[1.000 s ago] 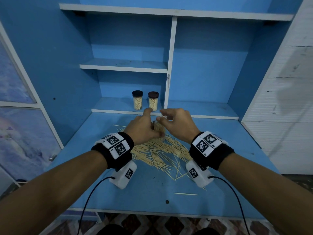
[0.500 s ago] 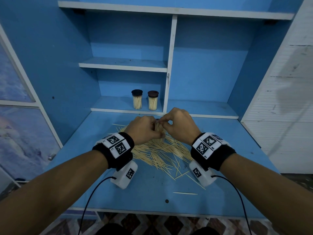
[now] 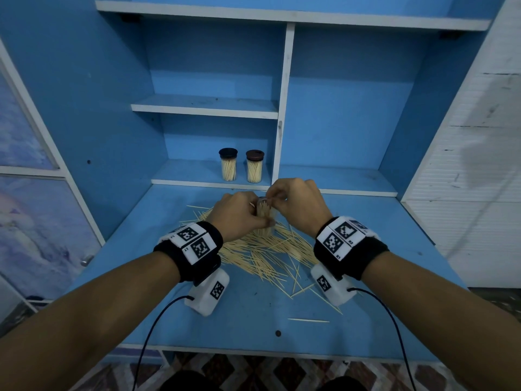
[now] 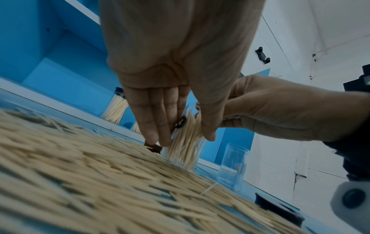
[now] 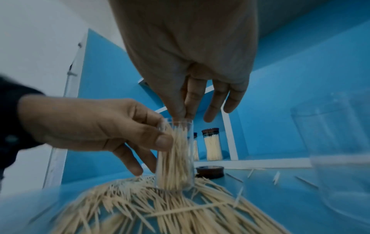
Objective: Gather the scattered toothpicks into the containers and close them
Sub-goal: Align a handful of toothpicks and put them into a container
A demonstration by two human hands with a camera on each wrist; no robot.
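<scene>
Our left hand [image 5: 96, 126] grips a clear jar [image 5: 175, 155] standing in the pile of loose toothpicks [image 3: 265, 255] on the counter [image 3: 253, 314], while our right hand [image 5: 190, 66] pinches a few toothpicks into the jar's mouth. We judge this the filling step; next comes another pinch from the pile, then the brown lid [image 5: 209, 171] just behind the jar.

Blue shelving [image 3: 205, 107], white wall [image 3: 465, 142], seemingly patterned tile floor [image 3: 253, 372].
</scene>
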